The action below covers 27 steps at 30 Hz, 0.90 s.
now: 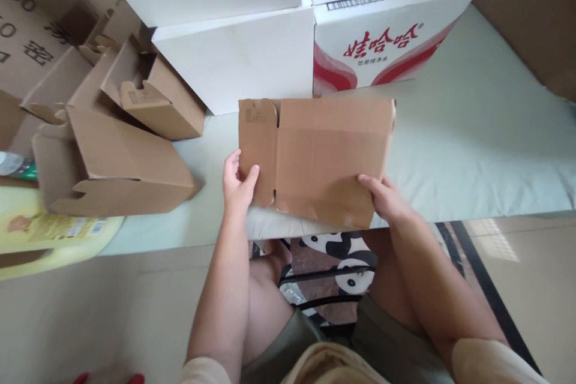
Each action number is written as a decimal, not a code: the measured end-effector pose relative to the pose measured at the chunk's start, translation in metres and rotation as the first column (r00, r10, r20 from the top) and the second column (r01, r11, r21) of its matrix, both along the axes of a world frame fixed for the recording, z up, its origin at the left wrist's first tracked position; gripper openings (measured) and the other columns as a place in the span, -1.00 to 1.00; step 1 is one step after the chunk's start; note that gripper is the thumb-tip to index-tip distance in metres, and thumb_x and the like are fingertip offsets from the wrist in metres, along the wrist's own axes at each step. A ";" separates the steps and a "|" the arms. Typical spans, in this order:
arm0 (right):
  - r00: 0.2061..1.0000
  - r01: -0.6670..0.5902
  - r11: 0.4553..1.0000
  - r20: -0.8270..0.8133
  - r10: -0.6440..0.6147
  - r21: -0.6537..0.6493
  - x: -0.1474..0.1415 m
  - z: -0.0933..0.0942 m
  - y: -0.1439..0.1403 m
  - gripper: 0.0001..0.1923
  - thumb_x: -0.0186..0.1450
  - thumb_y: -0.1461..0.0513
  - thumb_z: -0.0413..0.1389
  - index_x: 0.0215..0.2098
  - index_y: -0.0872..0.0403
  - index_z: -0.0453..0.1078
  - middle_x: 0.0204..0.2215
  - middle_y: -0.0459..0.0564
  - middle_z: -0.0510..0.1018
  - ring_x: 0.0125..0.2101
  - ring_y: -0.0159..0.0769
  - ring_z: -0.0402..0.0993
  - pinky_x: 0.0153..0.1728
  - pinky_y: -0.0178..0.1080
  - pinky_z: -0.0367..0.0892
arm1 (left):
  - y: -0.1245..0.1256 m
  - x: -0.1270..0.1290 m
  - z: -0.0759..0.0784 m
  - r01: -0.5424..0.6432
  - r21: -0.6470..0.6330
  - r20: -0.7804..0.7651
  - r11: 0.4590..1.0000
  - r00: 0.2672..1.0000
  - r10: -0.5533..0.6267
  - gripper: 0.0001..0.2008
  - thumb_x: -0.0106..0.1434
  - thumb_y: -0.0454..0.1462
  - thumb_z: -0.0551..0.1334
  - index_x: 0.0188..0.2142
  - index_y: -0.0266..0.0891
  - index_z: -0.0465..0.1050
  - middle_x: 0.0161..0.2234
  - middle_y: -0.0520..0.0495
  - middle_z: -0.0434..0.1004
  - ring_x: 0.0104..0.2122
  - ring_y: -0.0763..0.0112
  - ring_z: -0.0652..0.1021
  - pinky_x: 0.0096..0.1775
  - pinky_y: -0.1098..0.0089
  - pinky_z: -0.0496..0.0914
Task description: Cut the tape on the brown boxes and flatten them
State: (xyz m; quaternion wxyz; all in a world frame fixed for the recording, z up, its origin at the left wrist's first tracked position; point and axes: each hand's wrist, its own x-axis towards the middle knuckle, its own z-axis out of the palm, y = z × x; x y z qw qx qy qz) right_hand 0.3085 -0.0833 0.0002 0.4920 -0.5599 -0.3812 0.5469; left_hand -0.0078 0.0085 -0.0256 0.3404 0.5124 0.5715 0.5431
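A flattened brown cardboard box [330,159] is held up in front of me, over the front edge of the pale green surface. At its left end is a flap with rounded corners and small printing. My left hand [239,183] grips that flap, thumb on the near face and fingers behind. The lower right edge is pinched by my right hand [384,195], thumb on top and the other fingers mostly hidden behind the cardboard. To the left, an opened-out brown carton [135,159] lies on its side, with another unfolded carton [168,96] behind it.
White cartons [234,57] are stacked at the back, among them a white box with red lettering [382,42]. Large brown boxes stand at both sides. A yellow plastic item [58,234] is at the left edge. Under the surface lies a panda-print item [353,276].
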 end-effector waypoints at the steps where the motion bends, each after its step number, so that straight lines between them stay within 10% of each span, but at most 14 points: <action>1: 0.999 -0.033 0.999 0.033 0.034 -0.005 -0.001 0.008 -0.005 -0.53 0.15 -0.14 0.32 -0.14 -0.03 0.57 -0.31 0.02 0.73 -0.12 0.03 0.69 -0.09 0.00 0.63 | 0.000 -0.001 0.001 -0.016 -0.012 0.014 1.000 1.000 0.016 -0.41 0.10 -0.12 0.44 0.10 -0.12 0.39 -0.16 -0.09 0.65 -0.15 0.28 0.66 -0.04 0.29 0.54; 7: 0.903 -0.408 0.913 0.145 0.404 0.001 0.009 0.051 -0.031 -0.55 0.20 -0.14 0.32 -0.15 -0.02 0.63 -0.19 0.09 0.75 -0.04 0.07 0.68 0.03 0.10 0.61 | -0.004 0.006 0.013 -0.043 -0.097 0.110 0.994 0.992 0.054 -0.57 0.12 -0.16 0.35 -0.01 -0.07 0.38 -0.32 0.04 0.55 -0.36 0.41 0.56 -0.32 0.42 0.45; 11: 0.988 -0.025 0.985 0.147 0.050 -0.168 0.041 0.052 -0.057 -0.51 0.01 -0.14 0.40 -0.24 -0.03 0.59 -0.18 0.14 0.75 -0.03 0.23 0.68 0.02 0.17 0.62 | -0.003 0.016 0.018 -0.069 -0.050 0.177 0.996 0.981 0.077 -0.38 0.09 -0.25 0.30 0.15 0.05 0.20 -0.06 -0.03 0.53 -0.38 0.47 0.55 -0.36 0.43 0.45; 13: 0.947 0.283 0.934 0.218 -0.236 -0.217 0.062 0.047 -0.078 -0.56 -0.03 -0.07 0.41 -0.26 -0.06 0.56 -0.08 0.16 0.74 0.08 0.32 0.63 0.09 0.16 0.58 | -0.002 0.017 0.019 -0.085 -0.070 0.196 0.994 0.976 0.097 -0.37 0.06 -0.29 0.28 0.13 0.04 0.19 -0.10 -0.02 0.50 -0.44 0.50 0.52 -0.41 0.45 0.42; 17: 0.571 0.764 0.645 0.426 -0.702 0.040 0.100 0.033 -0.111 -0.64 0.03 0.04 0.34 -0.20 -0.10 0.51 0.18 0.20 0.62 0.33 0.29 0.40 0.29 0.05 0.41 | 0.000 0.015 0.018 -0.075 -0.094 0.204 0.993 0.975 0.093 -0.42 0.05 -0.30 0.27 0.08 0.00 0.21 -0.19 0.02 0.47 -0.49 0.55 0.47 -0.43 0.46 0.40; 20: 0.301 0.801 0.515 0.538 -0.787 0.306 0.130 0.031 -0.098 -0.59 0.16 0.09 0.31 -0.03 -0.04 0.54 0.26 0.32 0.54 0.32 0.17 0.43 0.28 -0.10 0.38 | 0.000 0.014 0.016 -0.081 -0.055 0.169 0.995 0.982 0.089 -0.41 0.04 -0.30 0.28 0.08 0.01 0.21 -0.18 0.03 0.45 -0.49 0.54 0.47 -0.40 0.43 0.44; 24: 0.167 0.701 0.558 0.660 -0.733 0.443 0.172 0.065 -0.007 -0.41 0.41 0.16 0.11 0.37 0.17 0.28 0.37 0.45 0.38 0.36 -0.05 0.40 0.28 -0.15 0.35 | 0.002 0.015 0.011 -0.089 -0.019 0.113 0.996 0.990 0.090 -0.39 0.05 -0.27 0.29 0.10 0.03 0.19 -0.15 0.02 0.43 -0.48 0.52 0.45 -0.37 0.38 0.46; 27: 0.363 0.560 0.821 0.856 -0.368 0.116 0.192 0.103 0.081 -0.38 0.55 0.15 -0.28 0.39 0.40 0.14 0.33 0.71 0.31 0.19 0.05 0.59 -0.14 -0.10 0.55 | 0.004 0.017 0.008 -0.075 -0.026 0.095 0.997 0.992 0.077 -0.41 0.04 -0.24 0.29 0.08 0.01 0.20 -0.15 0.02 0.43 -0.48 0.53 0.44 -0.38 0.38 0.43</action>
